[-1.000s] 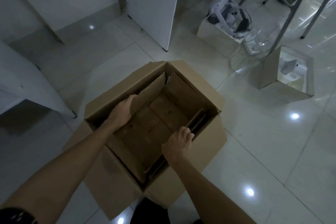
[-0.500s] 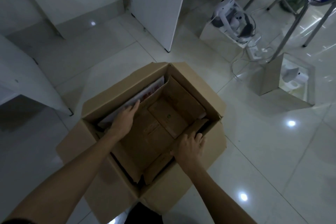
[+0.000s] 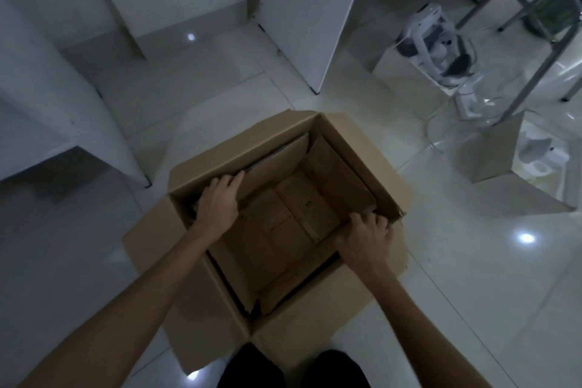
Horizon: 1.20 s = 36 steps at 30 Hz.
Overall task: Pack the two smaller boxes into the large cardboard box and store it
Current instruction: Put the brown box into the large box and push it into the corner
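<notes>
The large cardboard box (image 3: 201, 309) stands open on the floor in front of me, its outer flaps splayed outward. Loose brown cardboard panels line its inside. My left hand (image 3: 220, 198) presses flat on the inner panel at the box's left side, fingers spread. My right hand (image 3: 368, 231) is curled over the inner panel's edge at the right side. A small open box holding a white device (image 3: 441, 53) sits on the floor at the far right. A second small open box (image 3: 500, 151) with white contents stands nearer, at the right edge.
White desk panels (image 3: 302, 9) rise behind the box and at the left. A metal chair leg (image 3: 535, 53) slants between the two small boxes, with a white power strip and cables (image 3: 466, 101) on the glossy tiles. My dark-clothed knees (image 3: 293, 368) are at the bottom.
My left hand has pushed the left inner panel back against the box wall. My right hand has slid further right along the panel edge. The view has tilted slightly.
</notes>
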### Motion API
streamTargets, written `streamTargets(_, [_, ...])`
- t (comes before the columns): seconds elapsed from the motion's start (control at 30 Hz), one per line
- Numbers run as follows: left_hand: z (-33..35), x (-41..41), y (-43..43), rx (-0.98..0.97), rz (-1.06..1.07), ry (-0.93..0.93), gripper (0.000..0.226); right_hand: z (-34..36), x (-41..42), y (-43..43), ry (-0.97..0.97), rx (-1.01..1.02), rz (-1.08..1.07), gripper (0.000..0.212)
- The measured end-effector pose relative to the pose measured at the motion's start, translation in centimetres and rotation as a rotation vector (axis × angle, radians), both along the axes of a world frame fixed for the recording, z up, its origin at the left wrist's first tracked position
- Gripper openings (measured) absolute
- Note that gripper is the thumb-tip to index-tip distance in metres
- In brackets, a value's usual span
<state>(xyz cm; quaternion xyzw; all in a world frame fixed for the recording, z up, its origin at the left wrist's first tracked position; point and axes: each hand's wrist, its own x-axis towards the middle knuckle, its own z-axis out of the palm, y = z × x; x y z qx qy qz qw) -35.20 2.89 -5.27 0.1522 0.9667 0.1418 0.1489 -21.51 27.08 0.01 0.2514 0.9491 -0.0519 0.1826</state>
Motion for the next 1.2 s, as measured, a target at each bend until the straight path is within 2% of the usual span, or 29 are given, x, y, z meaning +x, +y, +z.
streamTargets(0.1, [0.5, 2.7, -1.0, 0.03, 0.071, 0.082, 0.057, 0.2, 0.0, 3.5, 0.164, -0.011, 0.126, 0.064])
streamTargets(0.17, [0.7, 4.8, -1.0, 0.043, 0.135, 0.108, 0.056, -0.1, -0.1, 5.6, 0.198, -0.054, 0.179, 0.083])
streamTargets(0.3, [0.5, 9.5, -0.1, 0.043, 0.322, 0.131, 0.061, -0.9, 0.0, 9.0, 0.093, -0.146, 0.228, 0.127])
streamTargets(0.37, [0.4, 11.9, 0.6, 0.036, 0.454, 0.101, 0.068, -1.2, 0.2, 10.2, 0.031, -0.2, 0.241, 0.138])
streamTargets(0.47, [0.5, 15.5, 1.6, 0.039, 0.671, 0.027, 0.079, -1.8, 0.9, 11.3, -0.029, -0.302, 0.261, 0.143])
streamTargets(0.53, [0.1, 17.4, 2.1, 0.091, 0.737, -0.002, 0.082, -2.1, 1.4, 11.5, -0.003, -0.364, 0.251, 0.146])
streamTargets(0.77, [0.0, 16.8, 2.1, 0.32, 0.757, 0.076, 0.074, -2.8, 0.2, 10.9, 0.155, -0.455, 0.235, 0.146])
streamTargets(1.2, [0.6, 5.9, -2.0, 0.295, 0.729, 0.127, 0.065, -2.7, -11.4, 6.6, 0.134, -0.42, 0.261, 0.145])
